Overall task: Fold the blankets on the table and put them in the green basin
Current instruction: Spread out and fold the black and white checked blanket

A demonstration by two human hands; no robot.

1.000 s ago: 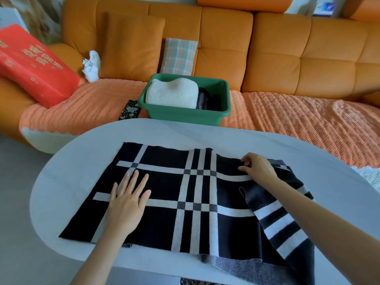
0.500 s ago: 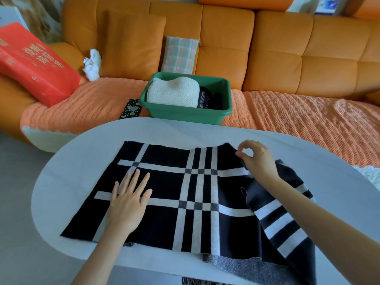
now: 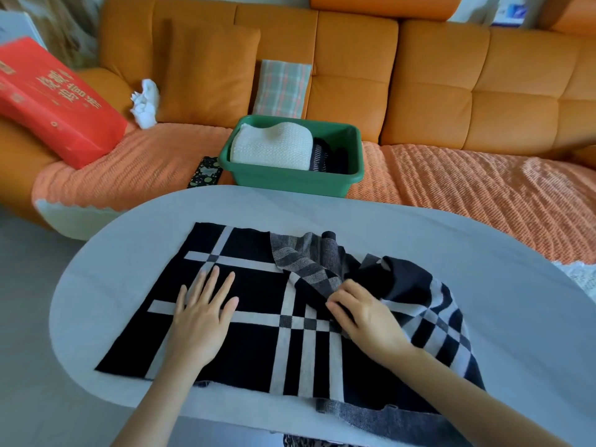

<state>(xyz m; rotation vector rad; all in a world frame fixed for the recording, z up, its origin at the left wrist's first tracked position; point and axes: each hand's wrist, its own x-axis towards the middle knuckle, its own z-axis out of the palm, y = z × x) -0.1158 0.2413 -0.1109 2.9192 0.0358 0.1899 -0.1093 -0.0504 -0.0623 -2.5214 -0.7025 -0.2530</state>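
- Orange sofa (image 3: pixel 435 101) with stitched square panels is filling the background; a ribbed orange throw (image 3: pixel 467 195) is covering its seat.
- Rounded pale-grey table (image 3: pixel 122 279) with a smooth matte top is sitting in front of it.
- Black blanket (image 3: pixel 258 343) with wide white crossing stripes is lying on the table, mostly flat on the left side, bunched and rumpled on the right, near edge hanging off the table.
- Its turned-over far-right part is showing a grey, finer-woven reverse side.
- Left hand (image 3: pixel 201 317) is pressing flat on the blanket's left half, fingers straight and spread.
- Right hand (image 3: pixel 364 317) is gripping a fold of the blanket near its middle, fingers curled into the fabric.
- Green basin (image 3: pixel 290 185), rectangular plastic with rounded corners, is sitting on the sofa seat just behind the table's far edge.
- Cream knit blanket (image 3: pixel 271 146), folded and puffy, is taking the basin's left side; a dark folded textile (image 3: pixel 327 156) is standing beside it on the right.
- Red box (image 3: pixel 54 101) with gold lettering is leaning on the sofa's left arm; a crumpled white cloth (image 3: pixel 145 103) and a plaid cushion (image 3: pixel 282 87) are resting against the backrest.
- Versus half a second ago: the right hand has dragged the far-right corner in toward the centre, so the grey reverse is now showing where the flat striped face was.
- Left hand is staying in the same spot, still flat.
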